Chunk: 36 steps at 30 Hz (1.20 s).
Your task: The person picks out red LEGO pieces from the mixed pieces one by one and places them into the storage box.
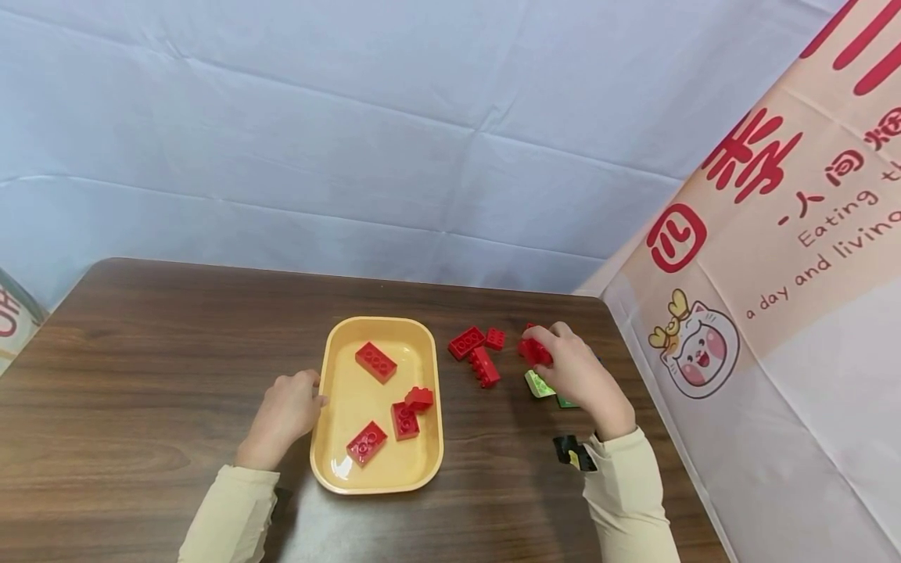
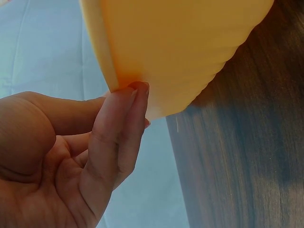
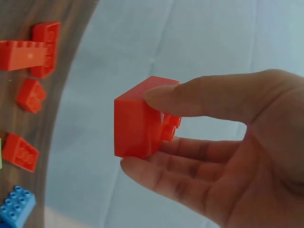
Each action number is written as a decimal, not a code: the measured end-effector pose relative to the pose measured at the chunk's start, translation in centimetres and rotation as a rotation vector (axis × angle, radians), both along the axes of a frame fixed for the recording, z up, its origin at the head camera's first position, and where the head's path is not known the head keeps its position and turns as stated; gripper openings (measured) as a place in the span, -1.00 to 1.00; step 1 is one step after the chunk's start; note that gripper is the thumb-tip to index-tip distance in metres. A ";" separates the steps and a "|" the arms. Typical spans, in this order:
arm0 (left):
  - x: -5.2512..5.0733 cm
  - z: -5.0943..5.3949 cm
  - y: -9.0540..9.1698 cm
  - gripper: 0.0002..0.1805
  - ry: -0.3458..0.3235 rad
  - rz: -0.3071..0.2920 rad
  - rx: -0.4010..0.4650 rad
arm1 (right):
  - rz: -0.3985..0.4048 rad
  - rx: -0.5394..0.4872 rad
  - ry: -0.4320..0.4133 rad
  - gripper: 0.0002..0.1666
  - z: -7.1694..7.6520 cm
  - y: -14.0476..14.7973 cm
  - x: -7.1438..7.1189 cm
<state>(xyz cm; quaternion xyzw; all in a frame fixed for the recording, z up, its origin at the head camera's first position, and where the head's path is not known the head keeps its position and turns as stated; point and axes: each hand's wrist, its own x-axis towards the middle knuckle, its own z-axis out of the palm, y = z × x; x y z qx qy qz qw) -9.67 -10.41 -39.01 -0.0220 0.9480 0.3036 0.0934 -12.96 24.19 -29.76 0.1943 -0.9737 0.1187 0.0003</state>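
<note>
My left hand (image 1: 285,410) pinches the left rim of a yellow tray (image 1: 341,410) between thumb and fingers. Several red bricks lie inside the tray, among them one at the back (image 1: 376,362) and one in front (image 1: 367,443). To the right, my right hand (image 1: 580,375) grips a red building brick (image 3: 135,123) between thumb and fingertips, its studs turned toward the palm in the right wrist view. Another red brick (image 3: 20,152) lies on the table near it. My fingers partly hide the held brick in the head view.
Between tray and right hand lie three red bricks, one upside down (image 1: 466,342). A light green brick (image 1: 539,384), a darker green brick (image 1: 567,402) and a blue brick (image 3: 18,206) sit near the right hand. A black-and-yellow piece (image 1: 573,453) lies by the right sleeve. Cloth hangs behind the table.
</note>
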 end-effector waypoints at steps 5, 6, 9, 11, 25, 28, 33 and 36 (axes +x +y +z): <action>0.0 0.0 0.0 -0.71 -0.004 0.003 -0.003 | 0.021 -0.003 0.046 -0.55 0.6 0.0 0.4; 0.0 0.0 0.0 -0.71 -0.005 0.003 -0.004 | 0.023 -0.001 0.050 -0.55 0.7 0.0 0.5; 0.0 0.0 0.1 -0.71 -0.006 0.004 -0.004 | 0.023 0.002 0.058 -0.55 1.0 0.0 0.6; 0.0 0.0 0.1 -0.71 -0.004 0.003 -0.002 | 0.022 0.002 0.062 -0.55 1.1 0.0 0.7; 0.0 0.0 0.0 -0.73 0.006 0.000 0.007 | 0.056 -0.007 0.082 -0.57 1.6 -0.9 1.0; 0.0 0.0 0.0 -0.74 0.012 -0.009 0.011 | 0.062 -0.010 0.087 -0.56 1.7 -1.4 1.1; -0.1 0.1 -0.1 -0.73 0.016 -0.016 0.013 | 0.078 -0.004 0.083 -0.55 1.8 -2.5 1.4; -0.1 0.1 -0.1 -0.73 0.015 -0.017 0.014 | 0.086 0.006 0.080 -0.55 1.9 -3.3 1.4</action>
